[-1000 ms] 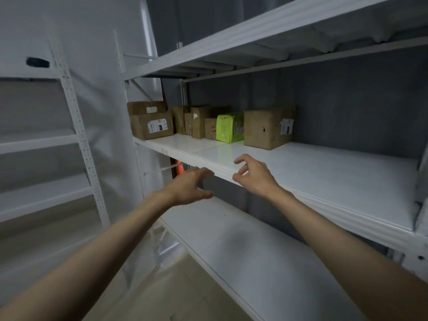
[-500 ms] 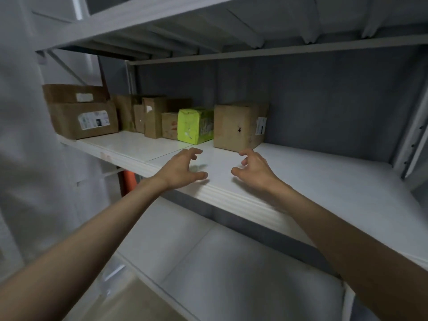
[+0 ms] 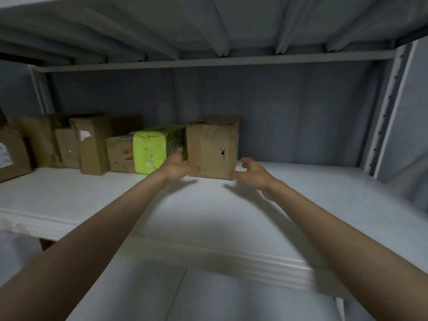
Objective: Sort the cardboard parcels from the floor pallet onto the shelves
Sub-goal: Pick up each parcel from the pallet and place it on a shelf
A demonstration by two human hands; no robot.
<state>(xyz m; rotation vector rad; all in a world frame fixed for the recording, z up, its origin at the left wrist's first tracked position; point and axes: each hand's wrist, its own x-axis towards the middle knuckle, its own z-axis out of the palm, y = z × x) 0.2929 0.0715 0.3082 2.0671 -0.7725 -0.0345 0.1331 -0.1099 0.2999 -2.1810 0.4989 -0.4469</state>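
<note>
Two bare arms reach over the white shelf (image 3: 301, 193) toward the brown cardboard parcel (image 3: 212, 147) at the row's right end, beside a lime-green pkg (image 3: 150, 151). Left hand (image 3: 177, 164) and right hand (image 3: 251, 171) flank it, fingers spread, holding nothing; contact unclear. Box looks stiff, prob. light; best gripped by opposite side walls.

Grey back wall (image 3: 289, 117), white upright (image 3: 384, 112)
</note>
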